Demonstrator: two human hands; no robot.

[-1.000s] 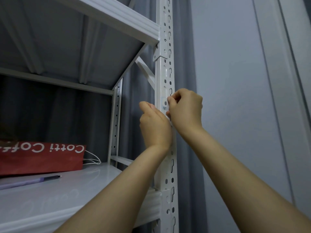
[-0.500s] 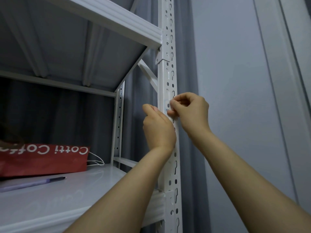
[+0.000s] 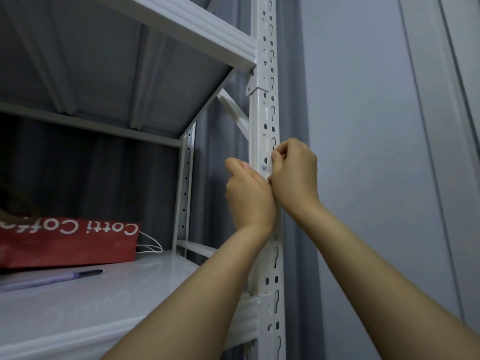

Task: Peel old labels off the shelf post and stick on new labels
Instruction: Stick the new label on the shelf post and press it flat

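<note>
A white perforated shelf post [image 3: 265, 105] runs up the middle of the head view. A small pale label [image 3: 265, 163] with a faint blue mark sits on its front face at hand height. My right hand [image 3: 294, 172] is curled at the label's right edge, with thumb and forefinger pinching that edge. Just left of the post, my left hand [image 3: 249, 193] rests against it with fingers closed, below and beside the label. Whether the left fingers touch the label is hidden.
A white metal shelf [image 3: 78, 307] lies at lower left and carries a red paper bag [image 3: 67, 240] with white handles and a purple pen [image 3: 52, 279]. An upper shelf [image 3: 202, 29] overhangs. A grey curtain and a pale wall [image 3: 376, 152] stand to the right.
Both hands have stayed at the same spot on the post. My right thumb and forefinger have shifted slightly on the label's right edge. The camera has tilted a little.
</note>
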